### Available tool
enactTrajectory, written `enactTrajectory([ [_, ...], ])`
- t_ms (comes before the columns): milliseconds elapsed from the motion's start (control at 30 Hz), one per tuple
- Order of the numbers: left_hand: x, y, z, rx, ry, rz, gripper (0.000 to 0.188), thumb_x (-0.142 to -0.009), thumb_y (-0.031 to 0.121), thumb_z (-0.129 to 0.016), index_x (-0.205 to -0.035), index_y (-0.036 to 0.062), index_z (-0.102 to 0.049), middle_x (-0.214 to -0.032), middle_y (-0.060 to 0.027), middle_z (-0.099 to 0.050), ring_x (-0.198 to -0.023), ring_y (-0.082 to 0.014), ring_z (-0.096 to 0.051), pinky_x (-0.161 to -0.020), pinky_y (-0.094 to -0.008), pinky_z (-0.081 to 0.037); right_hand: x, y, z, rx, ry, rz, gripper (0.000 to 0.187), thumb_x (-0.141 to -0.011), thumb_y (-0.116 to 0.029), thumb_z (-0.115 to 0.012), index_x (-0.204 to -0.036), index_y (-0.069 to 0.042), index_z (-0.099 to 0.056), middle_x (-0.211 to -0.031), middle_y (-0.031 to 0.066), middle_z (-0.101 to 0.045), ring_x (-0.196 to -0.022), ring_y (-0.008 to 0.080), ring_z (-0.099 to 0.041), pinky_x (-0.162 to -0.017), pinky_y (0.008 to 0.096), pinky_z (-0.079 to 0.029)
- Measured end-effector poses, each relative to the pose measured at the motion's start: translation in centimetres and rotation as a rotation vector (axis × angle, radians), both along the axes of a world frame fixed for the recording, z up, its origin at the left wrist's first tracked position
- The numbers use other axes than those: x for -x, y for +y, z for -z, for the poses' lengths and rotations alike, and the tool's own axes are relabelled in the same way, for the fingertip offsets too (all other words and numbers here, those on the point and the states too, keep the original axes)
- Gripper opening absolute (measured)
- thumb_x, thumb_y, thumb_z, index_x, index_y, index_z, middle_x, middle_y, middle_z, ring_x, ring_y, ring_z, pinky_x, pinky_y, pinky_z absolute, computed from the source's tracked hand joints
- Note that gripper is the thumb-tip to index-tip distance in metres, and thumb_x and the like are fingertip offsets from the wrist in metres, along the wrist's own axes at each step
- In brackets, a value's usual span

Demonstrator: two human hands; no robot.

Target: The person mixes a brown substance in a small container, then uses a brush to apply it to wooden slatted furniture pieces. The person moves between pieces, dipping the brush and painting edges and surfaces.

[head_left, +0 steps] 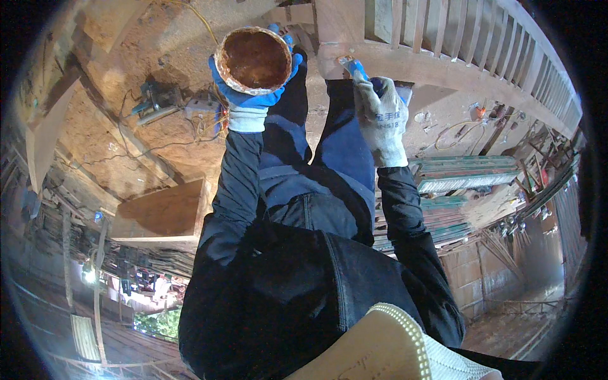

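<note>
In my left hand (248, 100), gloved in blue and white, is a round bowl (252, 90) with a pale, crusted rim. Brown paste or residue (254, 58) coats its inside. My fingers wrap around the bowl from below and both sides. My right hand (382, 117), in a matching glove, is closed on a small putty knife (346, 61), its blade tip pointing up and left. That blade lies over or close to the broad wooden rail (437, 68) of a slatted piece; whether it touches cannot be told. Most of its handle is hidden by my fingers.
Upright slats (465, 31) run along the wooden piece at upper right. Power tools (155, 109) with trailing cables lie on the dusty floor to the left. A wooden box (158, 212) sits lower left. Stacked green-edged boards (465, 174) and a coiled cable (461, 134) are at right.
</note>
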State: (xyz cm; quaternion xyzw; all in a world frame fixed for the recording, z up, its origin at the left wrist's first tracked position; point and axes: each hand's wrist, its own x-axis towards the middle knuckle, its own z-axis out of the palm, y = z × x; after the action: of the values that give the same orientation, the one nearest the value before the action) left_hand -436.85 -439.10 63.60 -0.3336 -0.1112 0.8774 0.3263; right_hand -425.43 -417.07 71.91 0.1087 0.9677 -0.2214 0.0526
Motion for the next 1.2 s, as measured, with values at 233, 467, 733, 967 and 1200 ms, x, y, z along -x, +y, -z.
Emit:
enactTrajectory([
  [233, -0.3, -0.4, 0.2, -0.023, -0.024, -0.009, 0.083, -0.083, 0.078, -0.045, -0.143, 0.0203, -0.047, -0.145, -0.0162, -0.050, -0.132, -0.0423, -0.048, -0.109, -0.0713, -0.030, 2.1, -0.3, -3.2, 0.069, -0.051, 0.079, 0.041, -0.086, -0.007, -0.068, -0.125, -0.021, -0.065, -0.089, 0.0083, -0.059, -0.070, 0.0273, -0.062, -0.056, 0.0390, -0.049],
  [467, -0.2, -0.5, 0.3, -0.033, -0.020, -0.008, 0.082, -0.082, 0.076, -0.050, -0.143, 0.0216, -0.047, -0.145, -0.0146, -0.050, -0.132, -0.0411, -0.047, -0.108, -0.0712, -0.032, 2.2, -1.2, -4.3, 0.133, -0.135, 0.085, 0.039, -0.088, -0.006, -0.067, -0.125, -0.020, -0.065, -0.089, 0.0107, -0.058, -0.080, 0.0320, -0.063, -0.062, 0.0434, -0.051],
  [733, 3.6, 3.5, -3.0, 0.217, 0.163, 0.027, 0.051, -0.102, 0.048, -0.040, -0.129, 0.0074, -0.055, -0.131, -0.0152, -0.060, -0.123, -0.0298, -0.056, -0.107, -0.0516, -0.042, 1.4, -1.3, -3.9, 0.095, -0.192, 0.074, 0.042, -0.089, -0.009, -0.067, -0.129, -0.022, -0.063, -0.089, 0.0101, -0.058, -0.073, 0.0299, -0.062, -0.060, 0.0419, -0.051],
  [967, 5.1, 4.6, -1.2, 0.966, 1.080, 0.455, 0.058, -0.096, 0.050, -0.050, -0.144, 0.0172, -0.046, -0.142, -0.0046, -0.055, -0.138, -0.0239, -0.043, -0.117, -0.0529, -0.027, 0.8, -1.4, -2.5, 0.087, -0.185, 0.053, 0.047, -0.085, -0.007, -0.066, -0.130, -0.021, -0.059, -0.089, 0.0110, -0.056, -0.070, 0.0302, -0.063, -0.056, 0.0432, -0.050],
  [1200, 4.6, 4.2, -1.8, 0.240, 0.386, 0.112, 0.058, -0.094, 0.053, -0.052, -0.140, 0.0174, -0.051, -0.143, -0.0027, -0.054, -0.139, -0.0249, -0.043, -0.116, -0.0543, -0.028, 2.8, -0.2, -3.5, 0.061, -0.123, 0.085, 0.046, -0.086, -0.011, -0.067, -0.131, -0.020, -0.059, -0.088, 0.0110, -0.055, -0.071, 0.0301, -0.063, -0.055, 0.0431, -0.050],
])
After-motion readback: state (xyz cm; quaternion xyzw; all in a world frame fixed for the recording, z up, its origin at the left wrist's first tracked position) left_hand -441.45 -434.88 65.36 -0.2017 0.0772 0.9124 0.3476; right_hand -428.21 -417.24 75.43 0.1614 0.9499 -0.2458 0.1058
